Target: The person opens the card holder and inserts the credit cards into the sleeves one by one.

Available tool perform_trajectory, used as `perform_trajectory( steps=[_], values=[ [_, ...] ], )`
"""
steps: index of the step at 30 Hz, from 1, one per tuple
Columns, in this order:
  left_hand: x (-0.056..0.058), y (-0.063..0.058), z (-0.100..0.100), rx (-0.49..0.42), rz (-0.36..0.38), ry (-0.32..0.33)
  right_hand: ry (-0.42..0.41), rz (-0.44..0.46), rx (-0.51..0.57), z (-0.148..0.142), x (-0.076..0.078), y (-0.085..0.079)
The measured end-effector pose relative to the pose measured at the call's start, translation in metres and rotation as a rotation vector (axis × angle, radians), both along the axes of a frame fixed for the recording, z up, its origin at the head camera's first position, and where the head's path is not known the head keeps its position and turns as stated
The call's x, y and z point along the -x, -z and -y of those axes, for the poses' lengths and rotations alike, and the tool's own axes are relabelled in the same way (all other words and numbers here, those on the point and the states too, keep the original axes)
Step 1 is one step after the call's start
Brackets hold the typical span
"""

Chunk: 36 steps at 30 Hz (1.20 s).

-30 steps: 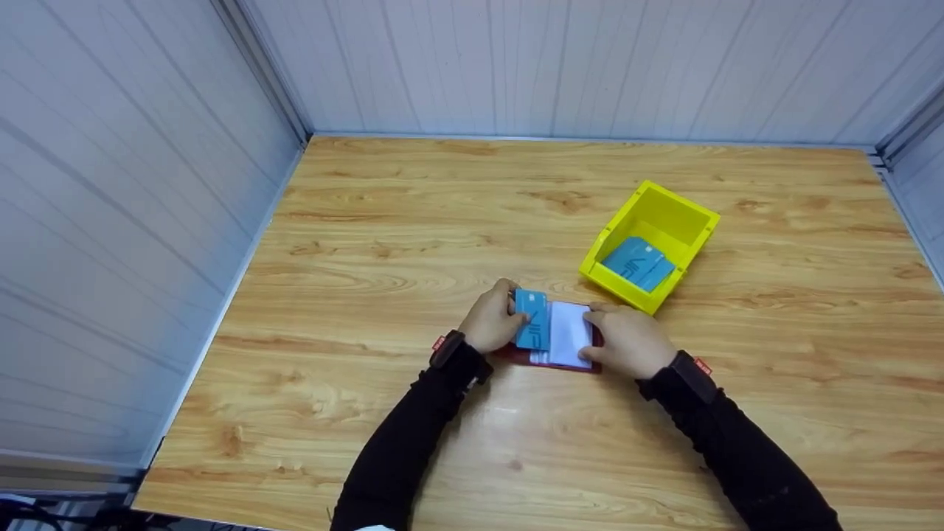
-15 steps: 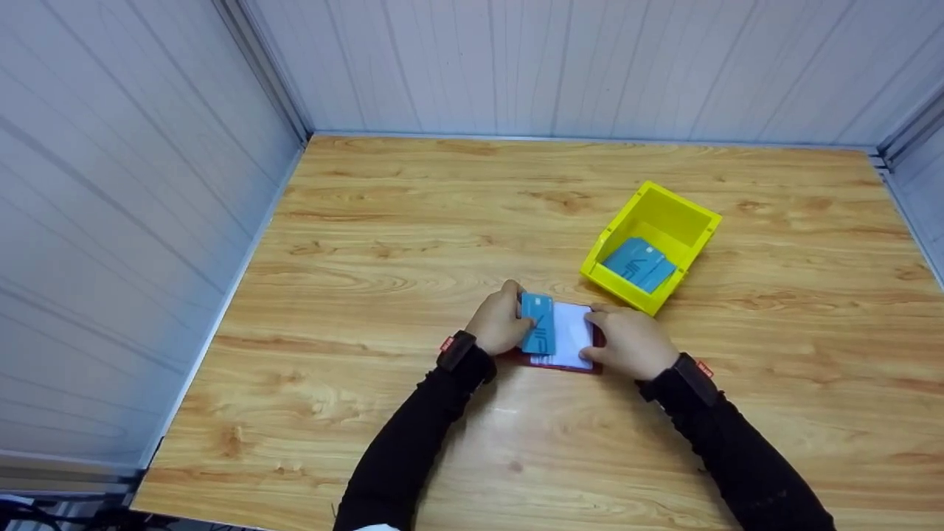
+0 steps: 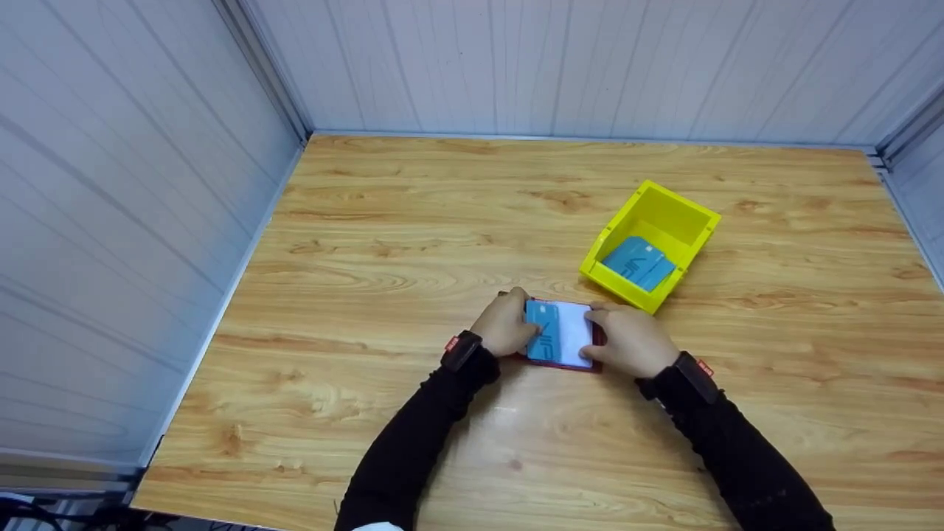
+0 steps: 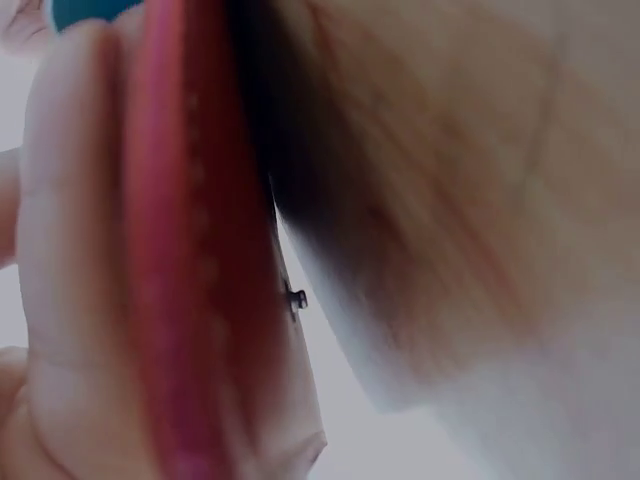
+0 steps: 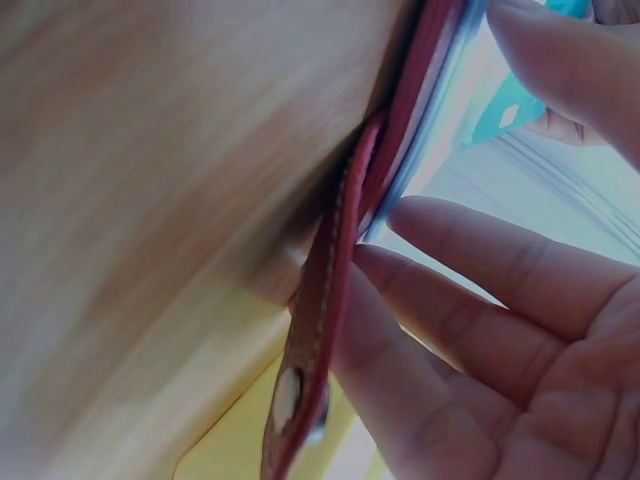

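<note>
A red card holder (image 3: 598, 359) lies open on the table, with white pages (image 3: 576, 335) showing. Over the left part of those pages is a blue VIP card (image 3: 544, 341), which my left hand (image 3: 504, 324) pinches under its thumb. In the left wrist view, fingers (image 4: 75, 250) run alongside the red cover (image 4: 230, 270), and a small snap stud (image 4: 297, 299) shows beyond it. My right hand (image 3: 633, 341) holds the holder's right side, thumb over the pages and fingers at the edge. The right wrist view shows a red strap (image 5: 330, 290) with a snap beside those fingers.
Behind my right hand stands a yellow bin (image 3: 689, 214) with several blue cards (image 3: 639, 263) in it. The wooden table (image 3: 413, 214) meets pale panel walls (image 3: 472, 66) at the back and sides.
My left hand has moved slightly right and toward me, bringing the blue card down over the left part of the white pages. My right hand has stayed in place at the holder.
</note>
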<state>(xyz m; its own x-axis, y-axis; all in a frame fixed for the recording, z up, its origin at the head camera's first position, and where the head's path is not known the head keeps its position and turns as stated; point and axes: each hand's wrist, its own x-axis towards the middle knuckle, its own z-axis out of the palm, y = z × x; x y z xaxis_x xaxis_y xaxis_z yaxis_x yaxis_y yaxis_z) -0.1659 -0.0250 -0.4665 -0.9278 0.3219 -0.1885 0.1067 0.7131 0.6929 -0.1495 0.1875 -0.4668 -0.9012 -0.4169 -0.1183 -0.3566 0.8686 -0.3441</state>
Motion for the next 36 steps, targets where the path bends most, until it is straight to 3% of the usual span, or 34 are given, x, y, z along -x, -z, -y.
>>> perform_trajectory(
  steps=[14,21,36],
  values=[
    [0.006,0.001,-0.013,0.029,-0.041,0.000,-0.017,-0.006,0.026,-0.002,0.001,0.001],
    [0.006,-0.002,-0.020,0.132,-0.048,0.011,-0.026,-0.033,0.055,-0.002,0.002,0.001],
    [0.006,-0.001,-0.028,0.103,-0.083,0.081,-0.043,-0.045,0.053,-0.004,0.002,0.001]
  ],
)
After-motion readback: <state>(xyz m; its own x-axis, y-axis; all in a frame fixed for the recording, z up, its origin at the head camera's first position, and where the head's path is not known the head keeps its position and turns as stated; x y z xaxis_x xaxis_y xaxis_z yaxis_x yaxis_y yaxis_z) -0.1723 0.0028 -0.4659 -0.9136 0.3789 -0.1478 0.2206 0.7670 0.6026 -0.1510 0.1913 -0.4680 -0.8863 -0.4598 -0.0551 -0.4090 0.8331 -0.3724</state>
